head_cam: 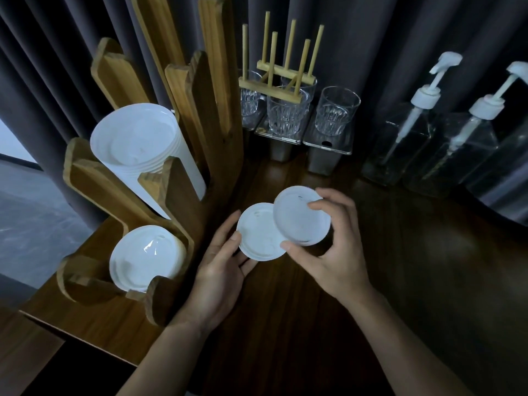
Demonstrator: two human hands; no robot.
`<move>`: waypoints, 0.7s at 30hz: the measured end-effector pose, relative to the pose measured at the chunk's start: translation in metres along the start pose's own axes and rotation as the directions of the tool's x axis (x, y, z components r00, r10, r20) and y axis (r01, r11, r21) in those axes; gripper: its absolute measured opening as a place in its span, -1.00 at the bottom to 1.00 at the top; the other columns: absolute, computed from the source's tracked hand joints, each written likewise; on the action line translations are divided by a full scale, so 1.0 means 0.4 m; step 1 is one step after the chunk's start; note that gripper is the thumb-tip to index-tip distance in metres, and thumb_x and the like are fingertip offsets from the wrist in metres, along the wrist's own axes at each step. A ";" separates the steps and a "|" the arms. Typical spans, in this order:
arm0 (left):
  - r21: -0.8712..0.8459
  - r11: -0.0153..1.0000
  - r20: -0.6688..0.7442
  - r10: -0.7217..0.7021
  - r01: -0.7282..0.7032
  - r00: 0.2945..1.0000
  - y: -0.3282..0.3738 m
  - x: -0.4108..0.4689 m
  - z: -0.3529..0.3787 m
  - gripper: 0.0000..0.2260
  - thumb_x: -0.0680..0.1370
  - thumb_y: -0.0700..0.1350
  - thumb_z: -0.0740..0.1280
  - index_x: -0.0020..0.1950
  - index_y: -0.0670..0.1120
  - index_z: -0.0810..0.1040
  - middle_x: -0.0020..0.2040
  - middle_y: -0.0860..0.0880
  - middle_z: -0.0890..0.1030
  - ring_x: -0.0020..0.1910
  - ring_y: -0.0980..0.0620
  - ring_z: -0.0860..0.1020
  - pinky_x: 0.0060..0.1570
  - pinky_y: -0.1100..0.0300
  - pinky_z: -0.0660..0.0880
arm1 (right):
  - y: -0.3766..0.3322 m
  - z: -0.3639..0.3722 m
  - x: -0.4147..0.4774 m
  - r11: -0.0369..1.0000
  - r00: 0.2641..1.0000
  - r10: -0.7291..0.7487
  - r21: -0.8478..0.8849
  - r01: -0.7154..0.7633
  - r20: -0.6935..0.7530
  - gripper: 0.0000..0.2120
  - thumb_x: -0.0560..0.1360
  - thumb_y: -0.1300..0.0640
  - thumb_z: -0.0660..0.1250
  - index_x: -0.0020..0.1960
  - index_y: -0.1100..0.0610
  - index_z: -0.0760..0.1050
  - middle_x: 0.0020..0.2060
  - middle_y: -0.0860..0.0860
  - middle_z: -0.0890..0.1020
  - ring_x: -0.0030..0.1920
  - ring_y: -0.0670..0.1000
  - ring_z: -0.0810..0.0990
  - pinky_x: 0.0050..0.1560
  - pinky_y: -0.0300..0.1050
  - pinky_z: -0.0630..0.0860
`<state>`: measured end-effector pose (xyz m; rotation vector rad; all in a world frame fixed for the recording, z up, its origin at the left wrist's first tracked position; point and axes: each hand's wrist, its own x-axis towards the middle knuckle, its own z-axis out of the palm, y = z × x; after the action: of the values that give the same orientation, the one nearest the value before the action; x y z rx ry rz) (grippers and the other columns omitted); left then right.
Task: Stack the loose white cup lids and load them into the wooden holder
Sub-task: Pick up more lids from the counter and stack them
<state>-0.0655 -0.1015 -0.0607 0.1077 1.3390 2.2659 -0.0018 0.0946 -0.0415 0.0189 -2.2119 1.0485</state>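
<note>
My left hand (221, 267) holds a white cup lid (257, 232) by its left edge, thumb on the rim and fingers beneath. My right hand (334, 241) pinches a second white lid (300, 215) between thumb and fingers; this lid is tilted and overlaps the right side of the first one. Both lids hover just above the dark wooden counter (400, 252). To the left stands the wooden holder (177, 201). Its lower slot holds a stack of white lids (143, 261), and its upper slot holds a stack of white cups (137, 141) lying slanted.
Behind the hands, clear glasses (337, 110) stand on metal trays beside a wooden peg rack (277, 78). Clear pump bottles (411, 138) line the right rear. Dark curtains hang at the back. The counter's edge runs at the lower left.
</note>
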 end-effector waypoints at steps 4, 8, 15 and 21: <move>0.031 0.999 0.019 0.014 -0.014 1.000 0.001 -0.004 0.003 -0.54 0.64 -0.02 0.27 0.55 -0.01 0.42 0.45 -0.06 0.57 0.43 -0.14 0.54 0.41 -0.18 0.45 | -0.015 0.036 -0.011 0.998 0.988 -0.057 0.029 0.053 0.143 -0.34 0.37 -0.06 0.61 0.38 0.04 0.44 0.44 0.00 0.41 0.49 0.07 0.41 0.43 -0.04 0.43; 0.011 1.000 -0.004 0.007 -0.007 1.000 0.004 -0.005 0.004 -0.52 0.60 0.00 0.30 0.53 0.01 0.45 0.42 -0.06 0.60 0.40 -0.11 0.57 0.20 0.04 0.60 | -0.019 0.057 -0.022 0.998 0.975 -0.034 0.050 0.023 0.221 -0.28 0.37 -0.01 0.63 0.44 0.10 0.45 0.47 -0.04 0.39 0.51 0.04 0.39 0.44 0.07 0.45; 0.065 0.998 0.017 0.012 -0.013 1.000 0.007 -0.009 0.008 -0.62 0.73 -0.10 0.16 0.55 0.01 0.43 0.45 -0.03 0.58 0.43 -0.09 0.55 0.37 -0.13 0.47 | -0.022 0.051 -0.021 0.991 0.933 0.084 0.068 -0.115 0.351 -0.14 0.36 -0.22 0.58 0.55 -0.07 0.31 0.48 -0.26 0.36 0.54 -0.11 0.33 0.44 -0.27 0.34; 0.085 0.996 0.033 0.029 -0.032 0.999 0.009 -0.014 0.009 -0.64 0.75 -0.12 0.15 0.54 -0.05 0.44 0.43 -0.08 0.59 0.43 -0.11 0.55 0.32 -0.06 0.55 | -0.015 0.067 -0.026 0.998 0.958 -0.044 0.059 0.028 0.285 -0.29 0.45 -0.15 0.55 0.49 0.10 0.43 0.45 -0.09 0.41 0.49 0.00 0.41 0.40 -0.07 0.48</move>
<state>-0.0608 -0.1027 -0.0549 0.1943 1.4267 2.2224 -0.0072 0.0693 -0.0553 0.2494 -2.4290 1.1452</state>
